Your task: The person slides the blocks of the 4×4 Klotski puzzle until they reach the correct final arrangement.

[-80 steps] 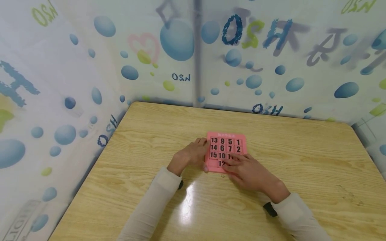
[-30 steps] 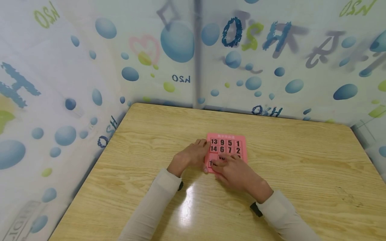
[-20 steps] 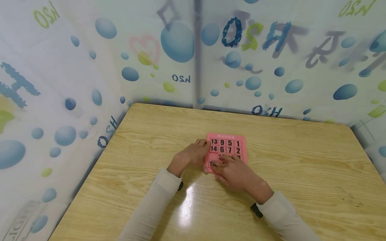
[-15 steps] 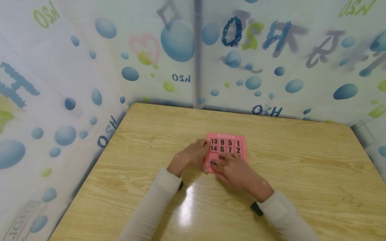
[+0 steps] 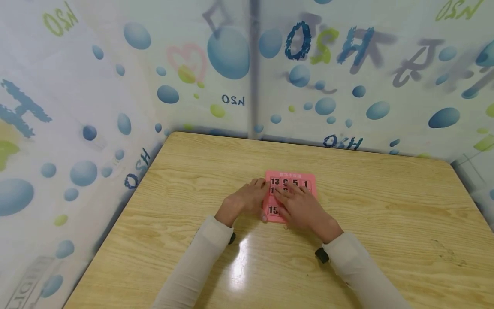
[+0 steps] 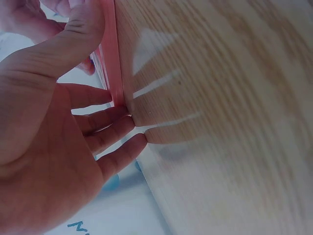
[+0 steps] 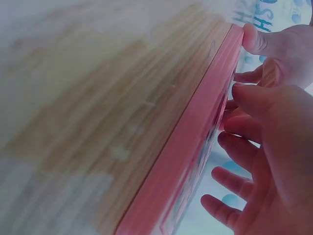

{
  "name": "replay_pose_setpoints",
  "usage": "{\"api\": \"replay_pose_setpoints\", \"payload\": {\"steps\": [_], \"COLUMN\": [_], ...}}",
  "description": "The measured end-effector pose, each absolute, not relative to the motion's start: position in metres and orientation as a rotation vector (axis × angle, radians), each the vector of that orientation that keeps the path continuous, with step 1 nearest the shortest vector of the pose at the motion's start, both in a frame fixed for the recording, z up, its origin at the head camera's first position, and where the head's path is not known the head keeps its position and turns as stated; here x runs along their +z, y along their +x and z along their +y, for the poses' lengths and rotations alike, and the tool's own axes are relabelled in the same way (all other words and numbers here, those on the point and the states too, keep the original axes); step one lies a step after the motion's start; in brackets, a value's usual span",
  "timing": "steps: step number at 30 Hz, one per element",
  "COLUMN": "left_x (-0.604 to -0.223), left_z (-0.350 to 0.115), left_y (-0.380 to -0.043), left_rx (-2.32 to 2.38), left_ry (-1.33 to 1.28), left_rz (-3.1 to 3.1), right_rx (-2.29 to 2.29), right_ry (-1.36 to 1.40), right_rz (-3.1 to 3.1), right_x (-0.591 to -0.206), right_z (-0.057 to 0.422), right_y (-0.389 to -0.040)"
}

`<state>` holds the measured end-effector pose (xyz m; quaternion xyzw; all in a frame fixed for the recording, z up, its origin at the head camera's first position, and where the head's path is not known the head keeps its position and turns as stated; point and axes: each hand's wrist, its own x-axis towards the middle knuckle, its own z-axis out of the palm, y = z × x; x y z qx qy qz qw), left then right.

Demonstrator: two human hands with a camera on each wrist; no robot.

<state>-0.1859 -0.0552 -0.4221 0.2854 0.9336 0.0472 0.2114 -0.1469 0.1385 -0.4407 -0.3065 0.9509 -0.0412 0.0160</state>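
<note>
A pink sliding number puzzle lies flat on the wooden table. Its tiles 13, 5 and 1 are readable in the far row, and 15 sits at the near left corner, with a bare pink gap above it. The left hand rests against the puzzle's left side; in the left wrist view its outstretched fingers touch that edge and the thumb sits nearer the wrist. The right hand is spread over the tiles, fingertips around the second row, hiding most of the middle and lower right. In the right wrist view its fingers look relaxed.
The wooden table stretches out on all sides of the puzzle. Behind it and to the left stand pale walls printed with blue drops and letters. A dark strap shows below the right sleeve.
Tile 15 has gone from the third row to the bottom row, leaving a gap above it. Since half a second ago, my right fingers have moved away from me onto the upper rows. My left hand stays put.
</note>
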Motion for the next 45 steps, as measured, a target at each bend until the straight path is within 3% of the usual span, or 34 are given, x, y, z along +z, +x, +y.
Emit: {"api": "replay_pose_setpoints", "payload": {"steps": [32, 45], "left_x": [-0.419, -0.420], "left_z": [-0.058, -0.057], "left_y": [-0.186, -0.186], "left_rx": [0.141, 0.119], "left_ry": [0.795, 0.818], "left_rz": [2.600, 2.599], "right_rx": [-0.136, -0.158], "right_ry": [-1.134, -0.942], "right_rz": [2.960, 2.947], "right_x": [-0.434, -0.436], "right_z": [0.135, 0.139], "right_y": [-0.137, -0.147]}}
